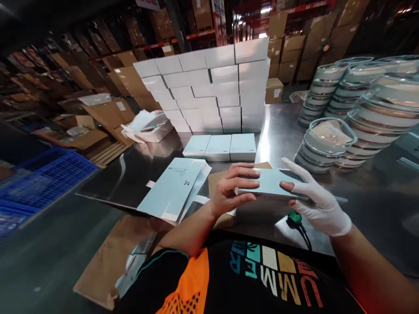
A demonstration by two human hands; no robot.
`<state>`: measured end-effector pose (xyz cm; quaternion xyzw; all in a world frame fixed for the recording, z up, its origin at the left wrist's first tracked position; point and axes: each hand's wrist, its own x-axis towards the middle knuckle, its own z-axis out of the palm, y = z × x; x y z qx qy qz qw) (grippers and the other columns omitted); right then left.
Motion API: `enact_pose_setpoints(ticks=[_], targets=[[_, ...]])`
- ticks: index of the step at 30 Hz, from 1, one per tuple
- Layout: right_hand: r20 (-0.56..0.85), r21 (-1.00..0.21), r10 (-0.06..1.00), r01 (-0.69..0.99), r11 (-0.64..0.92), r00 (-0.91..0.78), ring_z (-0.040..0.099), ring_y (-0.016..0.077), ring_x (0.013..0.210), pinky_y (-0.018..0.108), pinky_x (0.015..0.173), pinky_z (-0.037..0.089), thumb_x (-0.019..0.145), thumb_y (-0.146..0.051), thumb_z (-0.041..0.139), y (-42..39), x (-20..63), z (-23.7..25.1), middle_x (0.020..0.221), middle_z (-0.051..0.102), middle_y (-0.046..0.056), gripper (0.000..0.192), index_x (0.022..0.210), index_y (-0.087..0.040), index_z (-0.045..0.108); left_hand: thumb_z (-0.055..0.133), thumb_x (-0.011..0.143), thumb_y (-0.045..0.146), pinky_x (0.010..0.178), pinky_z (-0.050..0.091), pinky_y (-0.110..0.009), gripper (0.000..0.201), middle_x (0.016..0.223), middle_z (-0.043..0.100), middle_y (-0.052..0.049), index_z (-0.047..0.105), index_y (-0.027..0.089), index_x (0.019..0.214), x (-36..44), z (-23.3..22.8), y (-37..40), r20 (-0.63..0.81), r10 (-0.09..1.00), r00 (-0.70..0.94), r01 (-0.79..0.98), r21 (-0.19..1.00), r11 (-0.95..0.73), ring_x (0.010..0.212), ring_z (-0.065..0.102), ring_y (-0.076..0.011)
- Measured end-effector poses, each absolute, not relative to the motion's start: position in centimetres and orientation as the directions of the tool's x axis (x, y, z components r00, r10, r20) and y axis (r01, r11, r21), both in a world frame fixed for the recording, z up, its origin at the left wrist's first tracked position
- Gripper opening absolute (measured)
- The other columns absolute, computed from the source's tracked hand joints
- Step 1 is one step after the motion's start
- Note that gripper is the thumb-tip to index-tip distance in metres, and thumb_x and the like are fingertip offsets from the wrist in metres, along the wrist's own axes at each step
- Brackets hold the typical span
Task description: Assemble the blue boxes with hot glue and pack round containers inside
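Between my two hands is a small pale white box (268,182), held above the metal table close to my body. My left hand (234,187), bare, lies with its fingers over the box's left end and its thumb at the near edge. A white glove with uncovered fingertips covers my right hand (316,198), which grips the right end, thumb on top. Brown cardboard (218,183) shows beneath and behind the left hand. To the left lies a stack of flat pale sheets (173,185) with a handwritten mark. Three closed white boxes (220,147) stand in a row beyond.
A tall wall of stacked white boxes (212,87) rises at the back. Stacks of clear-rimmed round rolls (322,146) stand on the right. A white basket (153,128) sits at the back left, a blue crate (49,179) beyond the table edge. A green plug (294,216) with black cable lies near me.
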<state>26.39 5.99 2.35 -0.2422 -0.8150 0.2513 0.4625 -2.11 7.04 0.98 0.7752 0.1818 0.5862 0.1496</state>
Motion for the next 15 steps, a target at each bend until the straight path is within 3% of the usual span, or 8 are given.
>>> enact_pose_setpoints(ticks=[3,6,8,10,12,14,15], targets=[[0.655,-0.614,0.593,0.128,0.779,-0.467,0.060,0.0286,0.149,0.051,0.124,0.051,0.104,-0.024,0.069,6.0,25.8,2.6,0.163,0.060,0.003,0.038,0.136,-0.044,0.077,0.070,0.099,0.061,0.109,0.058,-0.060,0.036,0.109,0.084,-0.011,0.082,0.027,0.098,-2.8,1.8,6.9,0.829,0.490,0.269,0.150,0.466,-0.872,0.121,0.076,-0.0330],[0.705,-0.522,0.523,0.149,0.840,-0.479,0.062,0.0280,0.147,0.051,0.123,0.051,0.106,-0.025,0.067,5.8,24.6,2.3,0.164,0.060,0.005,0.044,0.145,-0.045,0.071,0.080,0.092,0.060,0.115,0.053,-0.061,0.035,0.120,0.083,-0.013,0.083,0.028,0.105,-3.2,3.8,6.5,0.748,0.505,0.429,0.271,0.427,-0.863,0.129,0.072,-0.0360],[0.743,-0.397,0.426,0.172,0.901,-0.517,0.054,0.0298,0.155,0.053,0.126,0.047,0.107,-0.034,0.067,6.1,23.6,2.1,0.173,0.048,0.008,0.061,0.165,-0.044,0.050,0.091,0.083,0.055,0.120,0.047,-0.063,0.049,0.136,0.078,-0.014,0.080,0.031,0.124,-3.3,5.6,6.2,0.637,0.537,0.553,0.394,0.368,-0.842,0.131,0.070,-0.0390],[0.701,-0.335,0.388,0.204,0.920,-0.599,0.042,0.0330,0.163,0.055,0.129,0.043,0.106,-0.052,0.065,7.2,23.4,2.4,0.181,0.033,0.013,0.090,0.179,-0.036,0.016,0.096,0.078,0.047,0.117,0.048,-0.064,0.067,0.139,0.076,-0.014,0.074,0.036,0.141,-3.6,7.4,5.9,0.545,0.592,0.594,0.492,0.336,-0.803,0.124,0.071,-0.0407],[0.602,-0.340,0.464,0.318,0.885,-0.650,0.034,0.0354,0.166,0.055,0.131,0.039,0.103,-0.068,0.060,9.5,24.9,3.2,0.183,0.025,0.019,0.108,0.180,-0.023,-0.003,0.100,0.071,0.044,0.109,0.052,-0.061,0.077,0.126,0.078,-0.013,0.073,0.036,0.143,-4.5,8.6,6.0,0.528,0.649,0.549,0.539,0.370,-0.757,0.113,0.072,-0.0407],[0.540,-0.304,0.625,0.562,0.769,-0.564,0.028,0.0380,0.168,0.057,0.133,0.033,0.103,-0.067,0.058,13.0,28.1,4.1,0.182,0.024,0.023,0.107,0.179,-0.014,0.006,0.104,0.061,0.047,0.107,0.054,-0.059,0.084,0.118,0.077,-0.011,0.075,0.033,0.139,-6.0,9.0,6.3,0.607,0.700,0.376,0.557,0.456,-0.694,0.110,0.070,-0.0398],[0.564,-0.261,0.717,0.735,0.626,-0.410,0.022,0.0426,0.169,0.062,0.134,0.027,0.102,-0.061,0.060,14.9,30.1,4.3,0.182,0.021,0.027,0.101,0.176,-0.007,0.018,0.105,0.058,0.049,0.108,0.055,-0.058,0.091,0.122,0.075,-0.011,0.073,0.031,0.141,-6.9,8.8,6.6,0.670,0.708,0.224,0.552,0.512,-0.658,0.112,0.069,-0.0386]])
